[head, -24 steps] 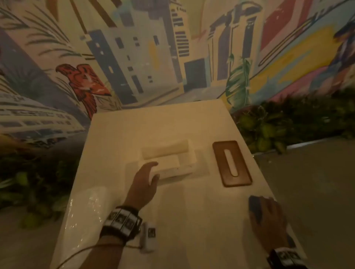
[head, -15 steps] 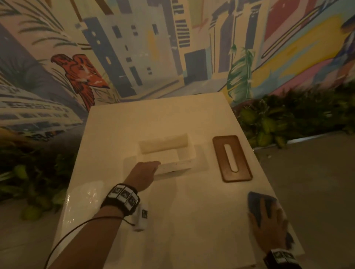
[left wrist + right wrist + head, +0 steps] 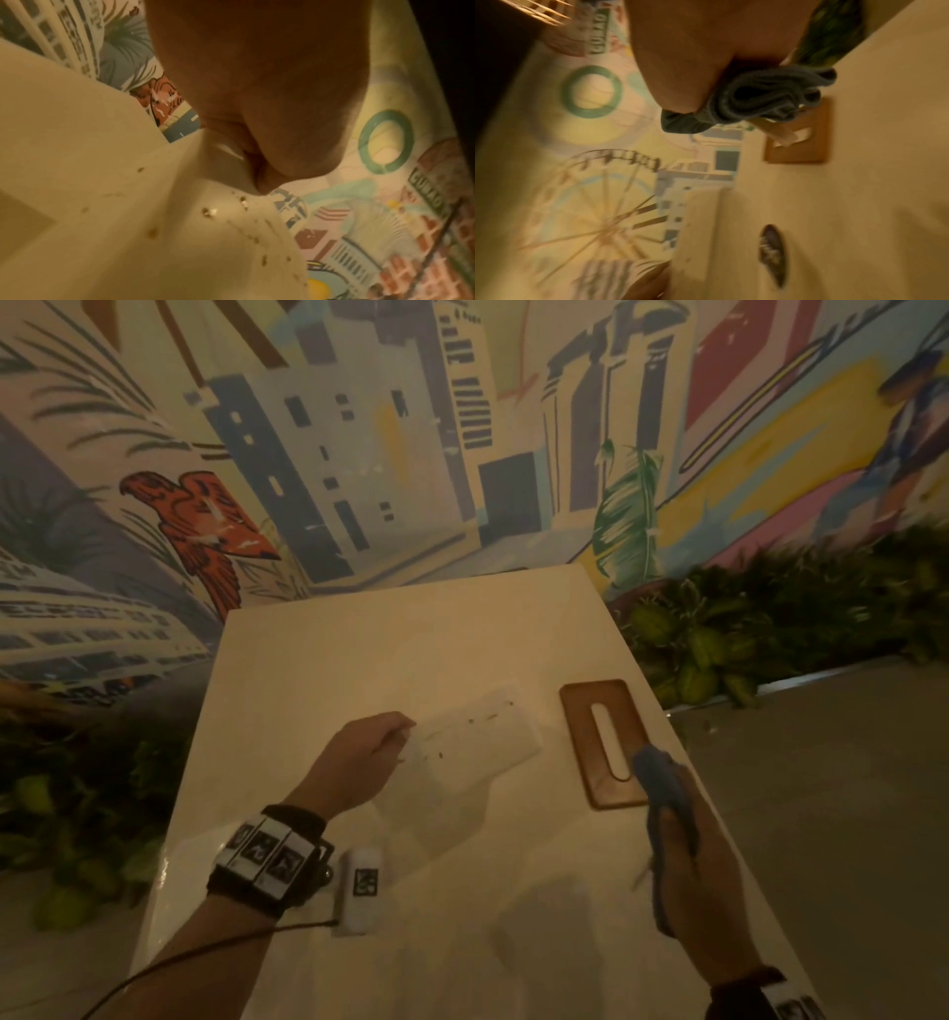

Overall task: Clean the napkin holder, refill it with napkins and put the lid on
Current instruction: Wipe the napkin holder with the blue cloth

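Right now you are at the cleaning step, and nothing has been refilled or covered yet. Your table [image 3: 462, 942] is a pale slab running away from you toward the painted mural wall [image 3: 359, 454], with green plants [image 3: 770, 629] along its right side. On the near left part of the table lies a clear plastic pack [image 3: 169, 906]; I cannot tell what is in it.

The napkin holder [image 3: 477, 737], a white speckled box, is at mid-table, and your left hand [image 3: 354, 762] grips its left end with fingers curled round the edge. It looks tipped up off the surface with a flat speckled face toward you, though the blur leaves the exact tilt unclear. The left wrist view shows brown specks scattered over its surface, so there is dirt to remove.

The wooden lid [image 3: 606, 742], with its long slot, lies flat to the right of the holder, apart from it. Your right hand [image 3: 688, 880] is closed round a bunched blue cloth [image 3: 662, 778], whose far end overlaps the lid's near right corner.

Next, I judge, you need to bring the cloth leftward across to the holder and wipe the speckled faces while your left hand keeps it steady. Hold it firmly, since pressure from the cloth could twist the box out of your grip.
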`<state>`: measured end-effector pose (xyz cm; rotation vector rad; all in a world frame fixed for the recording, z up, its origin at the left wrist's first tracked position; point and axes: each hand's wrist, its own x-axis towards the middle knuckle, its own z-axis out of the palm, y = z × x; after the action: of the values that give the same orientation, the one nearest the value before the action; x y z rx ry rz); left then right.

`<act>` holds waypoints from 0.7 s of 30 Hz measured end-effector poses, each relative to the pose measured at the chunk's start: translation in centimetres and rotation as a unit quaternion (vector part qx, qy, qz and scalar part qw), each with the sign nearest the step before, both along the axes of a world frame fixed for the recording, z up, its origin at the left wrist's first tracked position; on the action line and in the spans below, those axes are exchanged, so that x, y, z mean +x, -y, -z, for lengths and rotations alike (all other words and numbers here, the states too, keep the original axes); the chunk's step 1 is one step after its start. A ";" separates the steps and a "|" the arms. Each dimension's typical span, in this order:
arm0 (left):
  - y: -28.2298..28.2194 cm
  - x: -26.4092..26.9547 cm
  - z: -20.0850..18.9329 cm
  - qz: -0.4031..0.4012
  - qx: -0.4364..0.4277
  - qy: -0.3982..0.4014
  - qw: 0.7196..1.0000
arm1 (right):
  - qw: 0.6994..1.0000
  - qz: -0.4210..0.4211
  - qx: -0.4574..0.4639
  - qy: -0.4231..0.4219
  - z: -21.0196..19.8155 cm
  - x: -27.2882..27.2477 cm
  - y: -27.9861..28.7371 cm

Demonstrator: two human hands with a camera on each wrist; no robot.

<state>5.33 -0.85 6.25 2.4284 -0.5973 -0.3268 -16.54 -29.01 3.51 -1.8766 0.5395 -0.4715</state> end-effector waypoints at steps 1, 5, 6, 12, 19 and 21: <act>0.3 -0.6 -0.8 0.001 -0.022 -0.016 1.000 | 0.999 -0.015 -0.031 0.034 -1.6 1.0 -1.0; 1.4 -3.3 -3.1 -0.043 -0.123 -0.093 0.987 | 0.971 -0.080 -0.187 0.124 -5.0 5.2 -4.3; 1.6 -3.9 -3.4 -0.056 -0.145 -0.105 0.982 | 0.962 -0.088 -0.222 0.136 -5.0 6.2 -4.9; 2.3 -6.6 -4.5 -0.088 -0.219 -0.104 0.966 | 0.898 -0.208 -0.377 0.089 -4.1 9.2 -8.7; 0.4 -7.7 -4.6 -0.100 -0.185 -0.008 0.978 | 0.848 -0.255 -0.455 0.096 -1.8 6.3 -8.1; -0.2 -8.1 -4.8 -0.103 -0.185 -0.003 0.977 | 0.858 -0.235 -0.445 0.102 -1.6 6.2 -6.5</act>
<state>-2.81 -0.69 11.06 2.1033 -0.3604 -0.1216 -10.39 -22.48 5.07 -2.6804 -0.3773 -0.6344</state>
